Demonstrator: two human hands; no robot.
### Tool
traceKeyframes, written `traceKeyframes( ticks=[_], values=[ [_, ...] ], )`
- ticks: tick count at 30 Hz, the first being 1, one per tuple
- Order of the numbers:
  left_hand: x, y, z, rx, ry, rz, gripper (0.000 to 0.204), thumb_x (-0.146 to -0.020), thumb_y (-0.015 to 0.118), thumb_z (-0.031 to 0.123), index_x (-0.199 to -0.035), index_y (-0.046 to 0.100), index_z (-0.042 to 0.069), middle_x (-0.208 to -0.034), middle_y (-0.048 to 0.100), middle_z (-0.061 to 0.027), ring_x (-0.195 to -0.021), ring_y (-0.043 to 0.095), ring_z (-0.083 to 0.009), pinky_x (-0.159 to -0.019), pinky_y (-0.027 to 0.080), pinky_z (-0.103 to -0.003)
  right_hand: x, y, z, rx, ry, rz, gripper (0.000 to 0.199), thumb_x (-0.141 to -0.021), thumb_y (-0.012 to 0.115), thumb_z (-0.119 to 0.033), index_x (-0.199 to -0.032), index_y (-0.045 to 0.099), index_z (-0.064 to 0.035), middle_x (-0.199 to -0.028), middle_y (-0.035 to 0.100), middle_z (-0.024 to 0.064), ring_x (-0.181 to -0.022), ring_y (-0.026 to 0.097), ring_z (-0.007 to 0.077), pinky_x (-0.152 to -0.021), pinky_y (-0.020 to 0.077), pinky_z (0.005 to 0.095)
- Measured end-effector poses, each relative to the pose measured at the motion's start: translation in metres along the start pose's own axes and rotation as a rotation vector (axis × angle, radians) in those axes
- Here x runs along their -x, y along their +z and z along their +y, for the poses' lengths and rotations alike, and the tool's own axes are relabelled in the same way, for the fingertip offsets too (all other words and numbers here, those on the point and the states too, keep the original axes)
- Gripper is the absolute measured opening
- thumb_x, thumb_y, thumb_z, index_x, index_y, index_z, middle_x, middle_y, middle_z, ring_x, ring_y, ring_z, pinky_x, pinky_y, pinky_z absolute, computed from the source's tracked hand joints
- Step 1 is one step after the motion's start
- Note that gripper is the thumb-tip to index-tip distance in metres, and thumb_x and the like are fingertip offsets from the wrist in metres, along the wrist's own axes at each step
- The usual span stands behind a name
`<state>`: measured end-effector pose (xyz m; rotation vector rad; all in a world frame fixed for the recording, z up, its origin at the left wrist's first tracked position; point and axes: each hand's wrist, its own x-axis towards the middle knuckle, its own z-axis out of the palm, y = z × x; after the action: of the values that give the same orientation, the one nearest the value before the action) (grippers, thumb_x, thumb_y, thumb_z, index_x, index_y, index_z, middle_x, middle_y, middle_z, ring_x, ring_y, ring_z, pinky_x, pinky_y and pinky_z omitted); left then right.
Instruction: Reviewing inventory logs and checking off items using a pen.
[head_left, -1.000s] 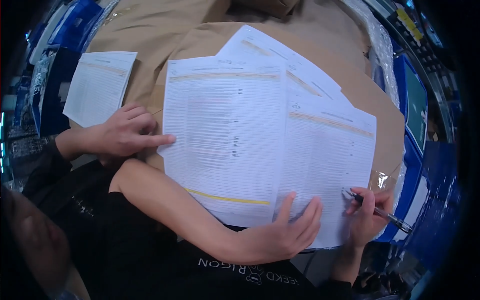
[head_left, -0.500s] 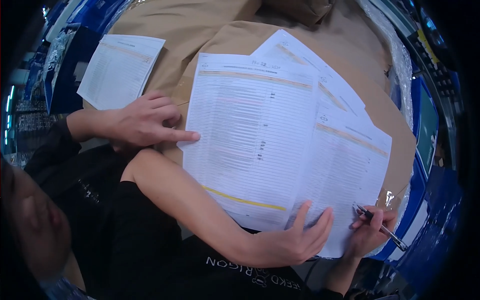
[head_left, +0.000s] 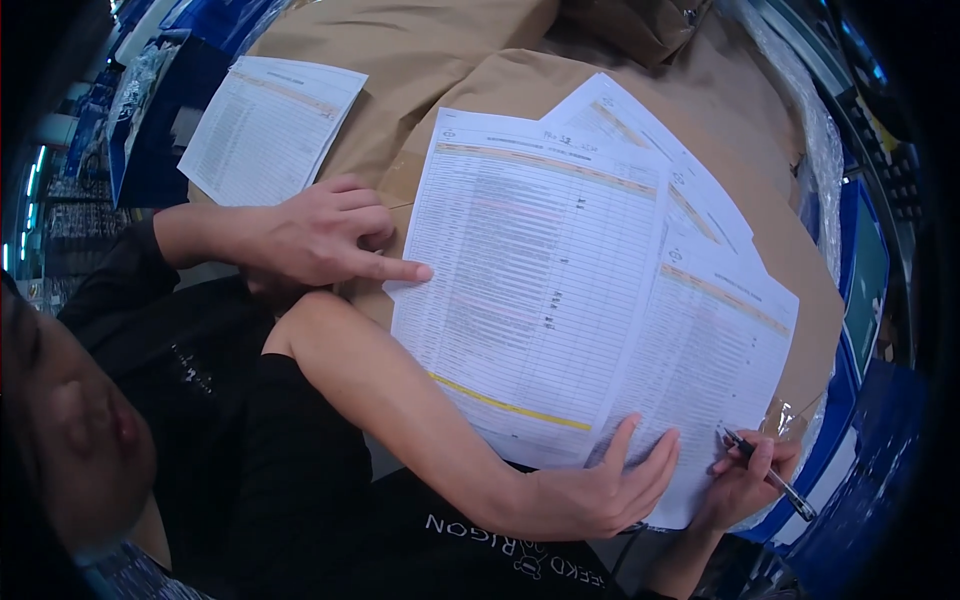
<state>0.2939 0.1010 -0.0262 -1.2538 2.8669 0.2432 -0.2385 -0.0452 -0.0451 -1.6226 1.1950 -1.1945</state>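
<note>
My left hand [head_left: 605,492] lies with its fingers spread over the lower edges of two overlapping printed sheets. The larger table sheet [head_left: 520,240], with a yellow line near its bottom, is in the middle. Partly beneath it on the right is another printed sheet [head_left: 715,340]. Closed round a black and clear pen [head_left: 776,478], my right hand [head_left: 740,492] rests at that right sheet's lower right part. The pen's tip is at the page; whether it touches cannot be told. A co-worker's hand [head_left: 330,232] points one finger at the middle sheet's left edge.
More printed sheets [head_left: 640,130] fan out behind. A separate set of papers [head_left: 272,130] lies far left. Everything rests on wrinkled brown wrapping paper [head_left: 440,60]. A blue bin [head_left: 150,130] stands left, clear plastic film [head_left: 825,190] right. A co-worker in black leans in from the left.
The whole view has shifted, so papers and hands sit slightly farther right. More of the co-worker's head shows at the left. Hands, pen and pointing finger keep nearly the same places on the sheets.
</note>
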Motion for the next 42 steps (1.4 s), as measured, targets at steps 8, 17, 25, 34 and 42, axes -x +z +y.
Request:
traceKeyframes(
  ticks=[8,17,25,34,42],
  values=[
    [0.004,0.003,0.001,0.014,0.002,0.017,0.065,-0.093,0.061,0.012,-0.152,0.049,0.036,-0.09,0.044,-0.0006,-0.081,0.048,-0.017,-0.081,0.042,-0.036,-0.001,0.001,-0.002,0.019,0.016,0.015,0.027,-0.105,0.059,-0.024,-0.091,0.048,-0.0041,-0.081,0.07,0.0149,-0.045,0.05,0.0061,-0.044,0.0408,0.0155],
    [0.036,0.029,-0.005,0.027,-0.003,-0.016,0.064,-0.091,0.061,0.013,-0.151,0.051,0.034,-0.091,0.045,-0.0004,-0.082,0.048,-0.0178,-0.081,0.042,-0.037,0.0,0.004,-0.008,0.016,0.035,0.021,0.027,-0.104,0.059,-0.022,-0.089,0.044,-0.0056,-0.077,0.067,0.0158,-0.045,0.048,0.0059,-0.044,0.0406,0.0173],
    [-0.061,-0.044,0.012,0.039,-0.021,-0.11,0.059,-0.09,0.059,0.018,-0.149,0.055,0.027,-0.094,0.053,-0.0027,-0.083,0.052,-0.0211,-0.077,0.043,-0.037,0.001,0.008,-0.005,-0.053,0.03,0.031,0.02,-0.103,0.058,-0.014,-0.091,0.045,-0.0047,-0.078,0.069,0.0171,-0.046,0.052,0.008,-0.041,0.042,0.0194],
    [-0.229,0.013,0.2,-0.067,0.11,0.123,0.045,-0.098,0.051,0.031,-0.136,0.062,0.008,-0.139,0.057,-0.032,-0.133,0.055,-0.0443,-0.088,0.054,-0.064,0.003,-0.002,-0.003,0.035,-0.125,-0.126,0.018,-0.101,0.057,-0.004,-0.091,0.041,-0.0031,-0.088,0.069,0.026,-0.052,0.055,0.0089,-0.052,0.0499,0.0225],
    [-0.243,-0.004,0.191,-0.106,0.095,0.16,0.045,-0.095,0.052,0.03,-0.131,0.064,0.005,-0.134,0.062,-0.0293,-0.13,0.057,-0.0435,-0.085,0.057,-0.06,-0.003,0.0,-0.006,0.137,-0.223,-0.18,0.02,-0.098,0.06,0.001,-0.085,0.045,-0.0012,-0.074,0.067,0.0184,-0.059,0.063,0.0126,-0.056,0.052,0.0251]
  ],
)
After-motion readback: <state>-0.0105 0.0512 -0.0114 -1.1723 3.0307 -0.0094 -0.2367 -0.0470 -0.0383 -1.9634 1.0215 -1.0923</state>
